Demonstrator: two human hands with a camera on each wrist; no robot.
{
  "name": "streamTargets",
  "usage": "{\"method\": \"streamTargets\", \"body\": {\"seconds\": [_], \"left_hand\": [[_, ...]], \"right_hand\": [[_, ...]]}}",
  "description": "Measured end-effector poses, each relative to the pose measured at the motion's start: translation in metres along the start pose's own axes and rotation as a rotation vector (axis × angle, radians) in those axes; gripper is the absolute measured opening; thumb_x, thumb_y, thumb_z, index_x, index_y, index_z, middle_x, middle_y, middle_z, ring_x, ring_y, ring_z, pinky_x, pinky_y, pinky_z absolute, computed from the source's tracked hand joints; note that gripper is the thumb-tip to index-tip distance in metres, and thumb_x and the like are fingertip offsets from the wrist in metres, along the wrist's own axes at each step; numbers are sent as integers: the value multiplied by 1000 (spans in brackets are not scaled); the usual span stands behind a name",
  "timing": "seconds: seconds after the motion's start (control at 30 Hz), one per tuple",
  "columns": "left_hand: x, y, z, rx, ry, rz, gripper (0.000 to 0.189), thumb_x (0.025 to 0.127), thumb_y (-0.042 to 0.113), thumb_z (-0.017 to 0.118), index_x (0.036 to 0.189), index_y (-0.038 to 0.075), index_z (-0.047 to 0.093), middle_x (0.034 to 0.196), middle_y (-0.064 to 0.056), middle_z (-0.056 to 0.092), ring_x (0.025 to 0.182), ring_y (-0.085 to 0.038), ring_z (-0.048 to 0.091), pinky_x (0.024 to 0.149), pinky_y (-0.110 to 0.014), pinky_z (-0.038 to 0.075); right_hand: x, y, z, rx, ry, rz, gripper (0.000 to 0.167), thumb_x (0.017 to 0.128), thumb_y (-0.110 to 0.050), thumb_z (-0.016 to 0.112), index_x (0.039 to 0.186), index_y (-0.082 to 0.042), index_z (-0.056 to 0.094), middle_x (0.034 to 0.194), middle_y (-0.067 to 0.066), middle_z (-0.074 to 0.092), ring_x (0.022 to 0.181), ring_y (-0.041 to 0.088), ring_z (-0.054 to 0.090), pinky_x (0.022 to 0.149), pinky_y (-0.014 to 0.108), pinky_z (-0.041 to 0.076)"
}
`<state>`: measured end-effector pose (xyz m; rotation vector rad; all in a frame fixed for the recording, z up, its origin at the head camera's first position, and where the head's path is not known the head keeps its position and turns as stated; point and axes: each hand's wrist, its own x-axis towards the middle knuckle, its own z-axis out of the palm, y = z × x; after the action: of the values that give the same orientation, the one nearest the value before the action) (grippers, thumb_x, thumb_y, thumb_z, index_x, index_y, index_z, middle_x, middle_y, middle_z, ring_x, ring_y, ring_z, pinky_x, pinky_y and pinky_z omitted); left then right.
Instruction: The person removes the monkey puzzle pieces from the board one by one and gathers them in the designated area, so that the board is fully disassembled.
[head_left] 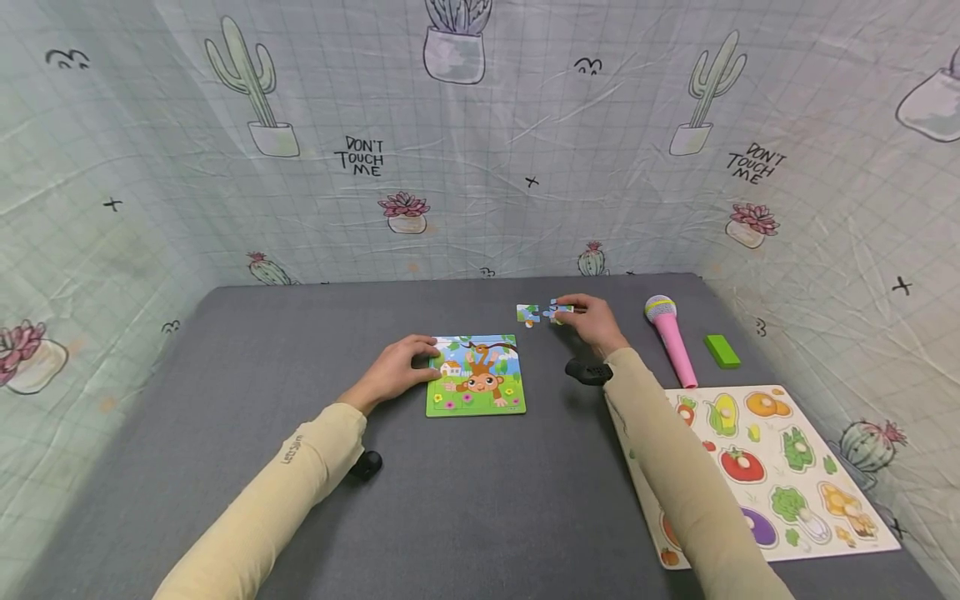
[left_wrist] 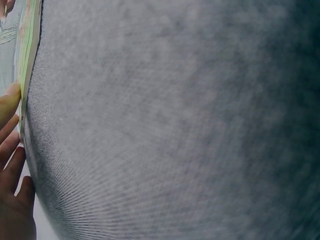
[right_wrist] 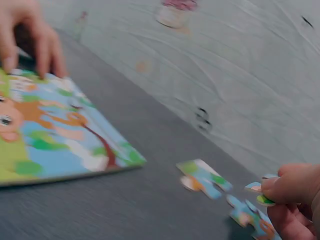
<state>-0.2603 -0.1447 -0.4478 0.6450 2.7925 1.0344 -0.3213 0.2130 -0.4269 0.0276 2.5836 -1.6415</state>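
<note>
Puzzle board (head_left: 476, 372) — monkey's head (head_left: 481, 384) toward viewer

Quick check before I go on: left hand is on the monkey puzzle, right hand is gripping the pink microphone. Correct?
Not quite: the right hand is pinching a puzzle piece, as the right wrist view shows. The microphone lies apart from it. The left hand is on the monkey puzzle, as you say.

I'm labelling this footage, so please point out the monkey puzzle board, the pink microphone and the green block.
Monkey puzzle board (head_left: 481, 384): head view, on the pictured monkey's face.
Pink microphone (head_left: 677, 348): head view, on its handle.
Green block (head_left: 722, 350): head view, middle of its top face.
</note>
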Motion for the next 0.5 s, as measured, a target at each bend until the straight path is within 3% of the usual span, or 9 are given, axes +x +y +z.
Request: {"method": "streamTargets", "body": {"seconds": [0.5], "left_hand": [[-1,0,2,-3,0,0,38,90,23,73,123,4,66,143,-13,49,135,-35,41,111,-51,33]], "right_hand": [[11,21,-38,-64,77,27,37,96,-7,61,132,1,59,132,24,53,115,35,50,92,44,45]]}}
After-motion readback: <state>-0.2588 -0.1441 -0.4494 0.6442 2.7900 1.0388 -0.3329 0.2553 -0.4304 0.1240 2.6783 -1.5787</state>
